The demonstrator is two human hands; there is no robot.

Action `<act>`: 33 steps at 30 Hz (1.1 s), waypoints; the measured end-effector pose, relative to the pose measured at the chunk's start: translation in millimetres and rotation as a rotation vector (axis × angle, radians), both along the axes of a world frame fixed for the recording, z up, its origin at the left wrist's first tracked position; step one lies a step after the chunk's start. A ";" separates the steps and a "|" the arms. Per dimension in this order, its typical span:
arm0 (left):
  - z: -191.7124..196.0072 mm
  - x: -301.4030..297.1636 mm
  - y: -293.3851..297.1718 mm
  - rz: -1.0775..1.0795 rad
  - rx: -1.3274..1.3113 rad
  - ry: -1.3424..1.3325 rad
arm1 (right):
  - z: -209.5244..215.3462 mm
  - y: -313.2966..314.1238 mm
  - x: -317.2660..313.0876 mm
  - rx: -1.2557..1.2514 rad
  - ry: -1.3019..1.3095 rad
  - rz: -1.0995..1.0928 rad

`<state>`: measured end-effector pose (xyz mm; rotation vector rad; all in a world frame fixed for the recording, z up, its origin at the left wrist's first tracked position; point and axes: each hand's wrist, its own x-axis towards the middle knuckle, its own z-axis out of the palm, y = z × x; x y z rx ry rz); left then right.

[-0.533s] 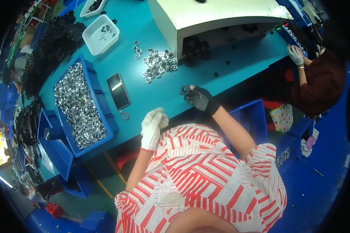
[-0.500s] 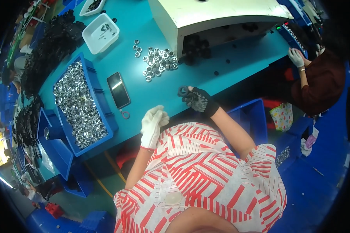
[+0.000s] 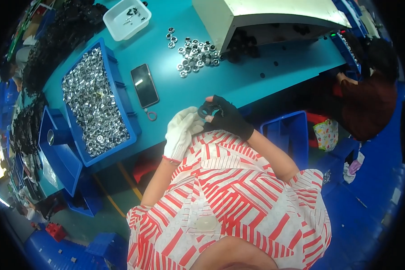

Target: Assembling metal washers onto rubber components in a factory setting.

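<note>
Above my lap, my right hand (image 3: pixel 229 119), in a black glove with bare fingertips, pinches a black ring-shaped part (image 3: pixel 204 110) between thumb and finger. Close against that ring is my left hand (image 3: pixel 183 130), wearing a white knit glove. Its fingers are curled together; whatever they hold, if anything, is hidden. Beyond both hands, a loose group of shiny silver round parts with dark centres (image 3: pixel 196 55) lies on the teal table (image 3: pixel 175 92).
A blue bin (image 3: pixel 131 128) full of silver parts stands left, beside a phone (image 3: pixel 145 85). Farther back are a white tray (image 3: pixel 117 33) and a cream metal housing (image 3: pixel 265 11) with black pieces beneath. A co-worker (image 3: pixel 371 105) sits at right, near a blue crate (image 3: pixel 285 130).
My hands have come together, the right moving left with the black ring toward the white-gloved left hand. My view has shifted, so the table things sit higher. The co-worker's hands have moved.
</note>
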<state>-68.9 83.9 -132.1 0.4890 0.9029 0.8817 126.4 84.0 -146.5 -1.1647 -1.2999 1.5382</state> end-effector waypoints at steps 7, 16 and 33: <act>0.9 -3.0 -6.3 -0.008 0.028 0.081 | 5.7 1.0 -4.2 0.166 -0.120 0.072; 60.6 6.2 -9.2 -0.279 1.077 1.078 | -7.3 8.9 -6.1 -0.204 0.101 0.238; 10.4 -63.8 -20.6 0.473 -0.202 -0.258 | -118.3 166.4 -61.2 0.886 -1.066 0.000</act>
